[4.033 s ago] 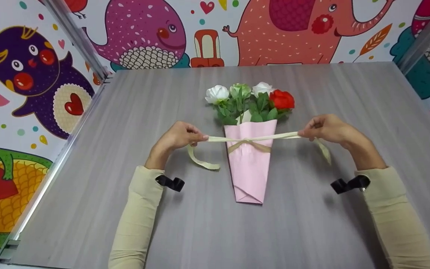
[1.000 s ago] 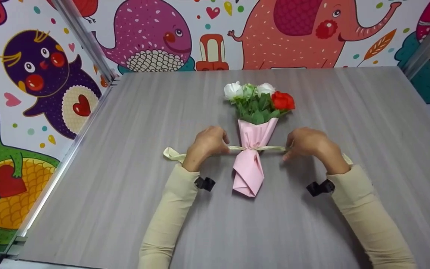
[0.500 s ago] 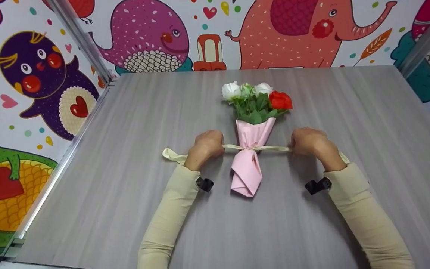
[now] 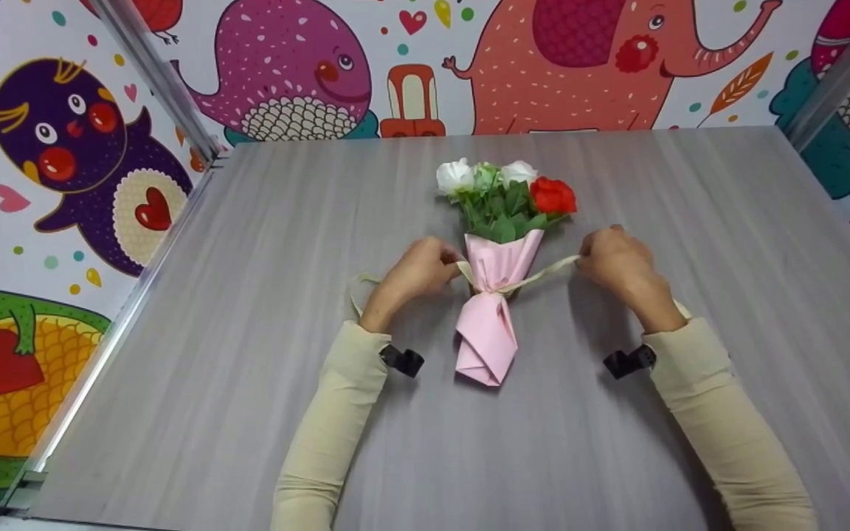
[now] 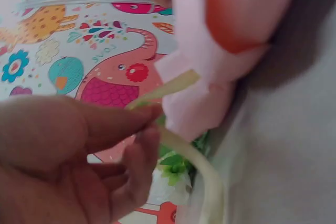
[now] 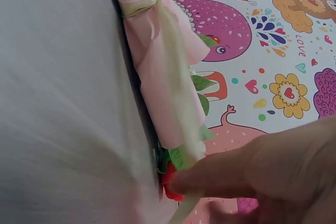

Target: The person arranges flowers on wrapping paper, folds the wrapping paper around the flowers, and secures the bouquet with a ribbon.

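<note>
A bouquet in pink wrapping paper (image 4: 485, 332) lies on the table, gathered at its waist by a cream ribbon (image 4: 547, 271). White, green and red roses (image 4: 553, 195) with leaves stick out at its far end. My left hand (image 4: 419, 271) pinches one ribbon end between thumb and fingers, just left of the wrap; the left wrist view shows this ribbon (image 5: 176, 85) passing through the fingertips. On the other side my right hand (image 4: 617, 258) grips the second end, its fingers mostly hidden in the head view. Both ribbon lengths rise from the knot, slack and slightly curved.
The grey wood-grain table (image 4: 248, 221) extends around the bouquet on all sides. Printed cartoon panels (image 4: 292, 66) stand along its back and sides, with a metal post (image 4: 156, 81) at the back left corner. Black wrist cameras (image 4: 401, 361) hang from the sleeves.
Earlier the ribbon was held wide across a loose wrap; the paper then became cinched at the waist. Since half a second ago both hands have risen away from me and the ribbon has slackened.
</note>
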The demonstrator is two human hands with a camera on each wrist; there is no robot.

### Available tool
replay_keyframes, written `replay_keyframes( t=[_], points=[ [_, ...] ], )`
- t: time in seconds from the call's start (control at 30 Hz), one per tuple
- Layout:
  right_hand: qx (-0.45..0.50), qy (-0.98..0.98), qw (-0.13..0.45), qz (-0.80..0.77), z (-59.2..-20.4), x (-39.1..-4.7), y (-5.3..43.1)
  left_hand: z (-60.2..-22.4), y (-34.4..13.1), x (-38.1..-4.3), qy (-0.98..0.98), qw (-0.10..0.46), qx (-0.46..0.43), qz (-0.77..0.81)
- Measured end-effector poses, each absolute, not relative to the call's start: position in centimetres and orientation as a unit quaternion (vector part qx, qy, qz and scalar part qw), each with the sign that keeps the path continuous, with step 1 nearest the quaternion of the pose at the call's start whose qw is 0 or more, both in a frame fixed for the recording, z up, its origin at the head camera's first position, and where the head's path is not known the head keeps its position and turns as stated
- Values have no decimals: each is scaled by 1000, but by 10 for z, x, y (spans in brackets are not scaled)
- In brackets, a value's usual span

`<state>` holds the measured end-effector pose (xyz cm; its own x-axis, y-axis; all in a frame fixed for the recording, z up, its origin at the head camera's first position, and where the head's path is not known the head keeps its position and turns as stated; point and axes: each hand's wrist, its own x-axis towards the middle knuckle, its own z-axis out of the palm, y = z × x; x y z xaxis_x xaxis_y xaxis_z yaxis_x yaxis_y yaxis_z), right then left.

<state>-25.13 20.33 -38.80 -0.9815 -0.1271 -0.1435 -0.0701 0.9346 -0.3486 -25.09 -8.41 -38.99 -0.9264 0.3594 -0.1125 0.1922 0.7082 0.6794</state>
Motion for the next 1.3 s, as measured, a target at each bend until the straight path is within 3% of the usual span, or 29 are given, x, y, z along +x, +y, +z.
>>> replay_keyframes(
  t=[0.17,0.27,0.47,0.67,0.83,1.07,1.3],
  points=[
    [-34,968,97,-229,-383,-253,203,-384,-91,-250,858,217,159,438],
    [-52,957,121,-258,-379,-255,203,-383,-93,-249,845,241,163,449],
    [-65,936,112,-329,-373,-258,203,-384,-91,-248,857,214,163,440],
    [-20,916,-8,-401,-376,-256,192,-384,-90,-247,877,167,153,424],
    [-73,907,-79,-407,-379,-253,185,-382,-87,-245,883,151,128,426],
    [-182,898,-95,-388,-380,-248,175,-379,-84,-244,895,174,82,402],
    [-300,878,-69,-367,-373,-237,160,-378,-87,-244,902,169,119,378]
  ],
)
